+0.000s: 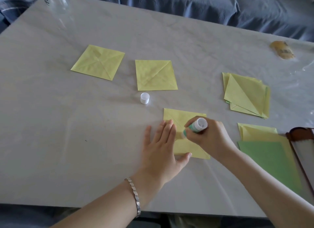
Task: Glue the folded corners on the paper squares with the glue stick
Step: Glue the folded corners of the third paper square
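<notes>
In the head view, the right hand (212, 137) has its grip clamped round the glue stick (195, 127), whose tip is on the paper square (181, 115) toward the near right corner of the bench (76, 134). The left hand (161, 148), with its fingers straight, presses the square flat. It is best to hold it so and spread the glue thinly.

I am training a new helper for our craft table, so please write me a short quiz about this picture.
1. Fill in: the left hand presses flat on a ___ paper square.
2. Which hand grips the glue stick? A) left hand B) right hand C) neither
3. True or false: the white cap sits on the glue stick.
Key: 1 yellow; 2 B; 3 false, it stands on the table.
</notes>
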The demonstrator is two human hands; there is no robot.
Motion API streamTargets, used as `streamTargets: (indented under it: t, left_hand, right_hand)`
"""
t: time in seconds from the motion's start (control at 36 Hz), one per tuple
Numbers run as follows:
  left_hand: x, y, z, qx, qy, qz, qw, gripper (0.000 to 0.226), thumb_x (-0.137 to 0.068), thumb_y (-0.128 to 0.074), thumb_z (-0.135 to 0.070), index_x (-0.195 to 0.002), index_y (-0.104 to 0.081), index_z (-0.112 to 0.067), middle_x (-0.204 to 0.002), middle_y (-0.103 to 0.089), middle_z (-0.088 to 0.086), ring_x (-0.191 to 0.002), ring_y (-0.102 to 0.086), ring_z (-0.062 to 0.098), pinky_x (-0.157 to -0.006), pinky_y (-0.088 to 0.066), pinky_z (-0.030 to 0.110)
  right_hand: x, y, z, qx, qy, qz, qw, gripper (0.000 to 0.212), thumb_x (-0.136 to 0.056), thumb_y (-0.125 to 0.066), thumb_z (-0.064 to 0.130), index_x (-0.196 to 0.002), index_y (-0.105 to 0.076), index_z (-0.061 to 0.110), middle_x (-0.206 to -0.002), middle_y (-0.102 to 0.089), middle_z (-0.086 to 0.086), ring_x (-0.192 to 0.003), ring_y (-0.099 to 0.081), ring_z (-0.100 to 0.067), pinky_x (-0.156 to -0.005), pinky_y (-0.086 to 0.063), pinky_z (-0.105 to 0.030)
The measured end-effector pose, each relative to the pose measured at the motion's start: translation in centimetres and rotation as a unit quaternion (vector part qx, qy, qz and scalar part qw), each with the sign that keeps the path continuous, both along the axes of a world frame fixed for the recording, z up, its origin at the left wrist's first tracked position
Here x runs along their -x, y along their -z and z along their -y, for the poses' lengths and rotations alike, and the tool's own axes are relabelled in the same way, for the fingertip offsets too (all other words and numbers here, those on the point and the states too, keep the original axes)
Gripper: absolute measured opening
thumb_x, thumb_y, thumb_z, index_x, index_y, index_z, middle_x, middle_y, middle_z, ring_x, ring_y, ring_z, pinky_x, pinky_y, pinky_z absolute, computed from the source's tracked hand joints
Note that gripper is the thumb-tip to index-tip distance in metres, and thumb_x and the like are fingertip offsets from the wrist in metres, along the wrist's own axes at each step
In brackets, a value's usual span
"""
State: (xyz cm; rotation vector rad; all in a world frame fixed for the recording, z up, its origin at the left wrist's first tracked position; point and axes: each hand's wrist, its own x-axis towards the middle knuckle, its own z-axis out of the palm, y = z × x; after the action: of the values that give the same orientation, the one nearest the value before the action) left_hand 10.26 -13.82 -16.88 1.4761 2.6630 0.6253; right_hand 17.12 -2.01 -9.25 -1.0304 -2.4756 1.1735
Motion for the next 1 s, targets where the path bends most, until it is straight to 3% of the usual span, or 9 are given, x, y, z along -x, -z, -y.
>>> streamTargets:
  t: [0.25,0.47,0.72,0.89,1.0]
  left_hand:
    - [0.1,0.0,0.0,0.013,0.000,-0.008,1.000,0.081,-0.073,-0.036,-0.065,-0.120,-0.063,-0.005,-0.129,-0.060,0.004,-0.123,-0.053,0.018,-0.102,-0.024,0.049]
    - [2.8,-0.1,1.8,-0.032,0.018,-0.036,0.999,0.060,-0.078,-0.039,-0.051,-0.116,-0.065,-0.013,-0.124,-0.062,-0.003,-0.119,-0.056,0.017,-0.102,-0.025,0.040]
    - [3.4,0.0,2.3,-0.013,0.041,-0.036,0.998,0.064,-0.078,-0.039,-0.057,-0.119,-0.063,-0.014,-0.131,-0.058,-0.003,-0.129,-0.045,0.019,-0.102,-0.024,0.045]
    - [3.2,0.0,2.3,-0.003,0.037,-0.025,0.999,0.068,-0.078,-0.039,-0.057,-0.125,-0.059,-0.013,-0.135,-0.055,-0.003,-0.132,-0.034,0.017,-0.103,-0.022,0.046]
    - [2.0,-0.1,2.4,0.010,0.006,-0.019,1.000,0.069,-0.078,-0.039,-0.056,-0.128,-0.057,-0.013,-0.139,-0.052,-0.002,-0.134,-0.038,0.020,-0.106,-0.019,0.047]
  right_hand:
    - [2.8,0.2,-1.5,-0.032,0.033,-0.012,0.999,0.007,-0.077,-0.066,0.013,-0.077,-0.064,0.006,-0.063,-0.057,0.002,-0.050,-0.045,0.000,-0.048,-0.036,-0.010]
    - [2.5,0.6,-1.7,-0.016,0.052,-0.001,0.998,0.011,-0.078,-0.064,0.016,-0.078,-0.064,0.005,-0.060,-0.053,0.004,-0.046,-0.040,-0.003,-0.042,-0.032,-0.011]
    - [1.3,0.0,0.7,-0.022,-0.002,0.013,1.000,0.005,-0.074,-0.067,0.011,-0.071,-0.063,0.008,-0.070,-0.064,-0.012,-0.054,-0.043,-0.005,-0.050,-0.037,-0.012]
    - [0.1,-0.1,1.9,0.012,-0.039,-0.001,0.999,0.014,-0.071,-0.070,0.005,-0.066,-0.061,0.014,-0.068,-0.063,-0.005,-0.058,-0.047,-0.003,-0.055,-0.039,-0.008]
    - [0.9,0.0,1.4,0.005,-0.030,-0.013,0.999,0.019,-0.071,-0.070,0.004,-0.064,-0.060,0.018,-0.062,-0.058,0.008,-0.056,-0.048,0.000,-0.054,-0.038,-0.006]
